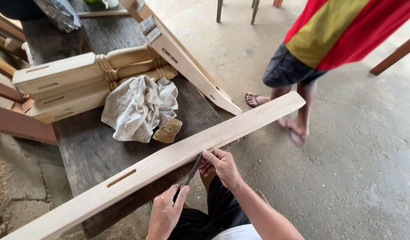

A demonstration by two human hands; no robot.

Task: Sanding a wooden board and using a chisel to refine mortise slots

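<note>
Metal blade half-hidden between both hands.

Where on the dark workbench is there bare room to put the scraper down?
Bare workbench shows between the white rag and the long slotted board; a smaller patch lies right of the rag, before the slanted frame piece. The far end is crowded with turned legs. Both hands hold the metal scraper.
</note>
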